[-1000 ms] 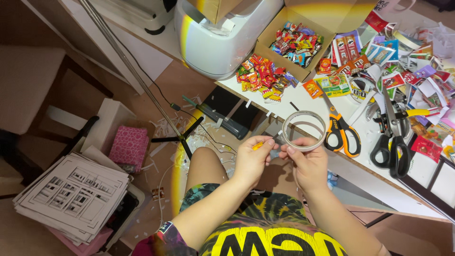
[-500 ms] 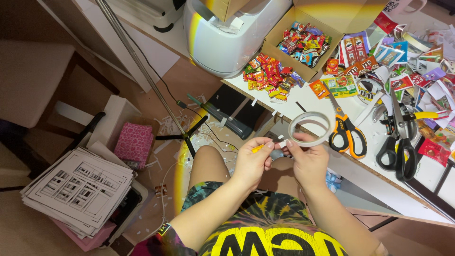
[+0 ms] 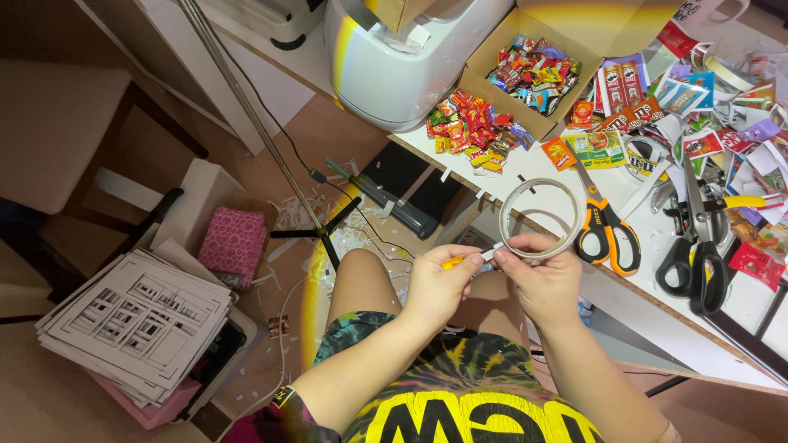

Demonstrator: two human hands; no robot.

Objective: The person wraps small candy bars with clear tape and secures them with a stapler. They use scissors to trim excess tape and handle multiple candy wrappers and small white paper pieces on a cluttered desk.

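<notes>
A white work table (image 3: 525, 168) runs from twelve o'clock down to four o'clock, crowded with small things. At twelve o'clock on it sits a rounded white machine (image 3: 394, 66), and just to its right an open cardboard box (image 3: 525, 74) full of tiny bright snack packets, with more packets (image 3: 468, 131) spilled beside it. At eight o'clock, on the floor, lies a stack of printed grey sheets (image 3: 135, 324). Orange-handled scissors (image 3: 603, 226) lie at two o'clock near the table edge, and black-handled scissors (image 3: 698, 254) lie at three o'clock.

At the centre, just off the table edge, the right hand (image 3: 546, 283) is closed around the lower rim of a roll of clear tape (image 3: 539, 219), holding it upright. The left hand (image 3: 439, 283) is pinched shut on a small yellow-handled cutter (image 3: 461, 260), its tip meeting the tape's loose end beside the right thumb.

To cut cleanly, the roll wants a steady grip, the free strip kept taut, and the blade angled away from the right fingertips (image 3: 502, 256).
</notes>
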